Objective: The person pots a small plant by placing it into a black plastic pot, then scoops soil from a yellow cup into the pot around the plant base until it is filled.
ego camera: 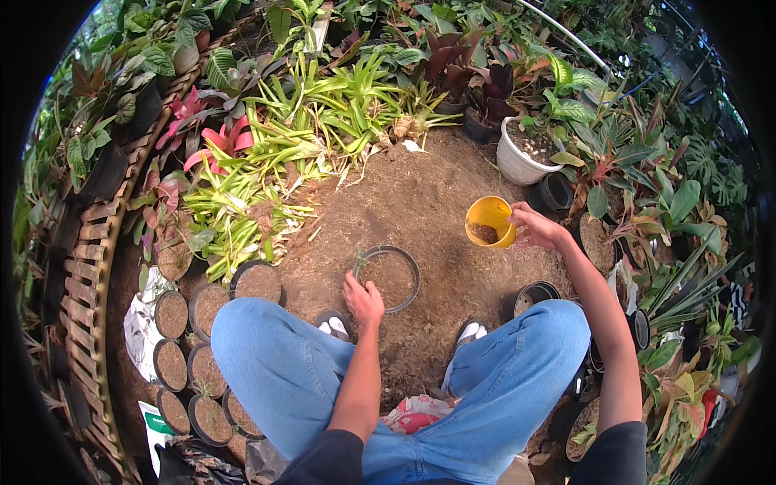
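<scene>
A round black plastic pot (418, 276) sits on the soil between my feet, with brown soil showing inside its rim. My left hand (364, 300) is at the pot's left side, its fingers closed around the lower part of a thin green seedling (360, 259). The seedling's tip leans over the rim; its roots cannot be seen. Up and to the right, my right hand (536, 225) grips a yellow plastic cup (492, 209) by its right side. The cup is tilted so its mouth faces me, and a little soil lies inside it.
Soil-filled black pots (171, 314) stand in rows by my left knee. Pulled-up green plants (291, 151) are heaped at the far left. A white pot (521, 159) and a black pot (532, 297) stand on the right. Slatted wood (82, 291) edges the left side.
</scene>
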The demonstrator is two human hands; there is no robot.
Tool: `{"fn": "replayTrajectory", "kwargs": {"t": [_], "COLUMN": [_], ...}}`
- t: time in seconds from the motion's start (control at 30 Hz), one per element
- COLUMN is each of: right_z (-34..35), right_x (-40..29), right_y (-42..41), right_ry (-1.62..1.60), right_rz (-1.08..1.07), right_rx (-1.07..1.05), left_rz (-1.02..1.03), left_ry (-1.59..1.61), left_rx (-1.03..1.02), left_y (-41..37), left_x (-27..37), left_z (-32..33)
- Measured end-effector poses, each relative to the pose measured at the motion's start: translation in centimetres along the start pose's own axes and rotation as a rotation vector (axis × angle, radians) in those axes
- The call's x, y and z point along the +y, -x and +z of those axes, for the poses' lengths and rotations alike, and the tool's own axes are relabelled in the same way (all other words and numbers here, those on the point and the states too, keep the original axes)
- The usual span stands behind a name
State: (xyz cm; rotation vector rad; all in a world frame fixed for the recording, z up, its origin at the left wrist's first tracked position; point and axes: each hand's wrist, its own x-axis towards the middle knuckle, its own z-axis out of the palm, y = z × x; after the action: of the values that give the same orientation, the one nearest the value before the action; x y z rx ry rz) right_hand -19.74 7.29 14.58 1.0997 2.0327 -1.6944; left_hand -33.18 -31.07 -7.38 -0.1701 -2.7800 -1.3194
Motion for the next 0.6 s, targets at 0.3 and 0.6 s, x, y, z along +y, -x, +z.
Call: {"fn": "replayTrajectory", "kwargs": {"t": [0.3,0.6], "right_z": [13.2,21.8], "right_x": [-9.6,-11.8], "right_y": [-2.1,-2.6], "right_ry": [1.026,1.094], "right_rz": [0.037,-0.097], "right_rx": [0.043,0.105], "left_rz": [-0.07,-0.045], "left_ry": [0.004,-0.026], "left_rx": [-0.042,-0.021], "left_y": [0.0,0.1], "left_x": [0.7,0.4], "left_z": [0.2,-0.4]}}
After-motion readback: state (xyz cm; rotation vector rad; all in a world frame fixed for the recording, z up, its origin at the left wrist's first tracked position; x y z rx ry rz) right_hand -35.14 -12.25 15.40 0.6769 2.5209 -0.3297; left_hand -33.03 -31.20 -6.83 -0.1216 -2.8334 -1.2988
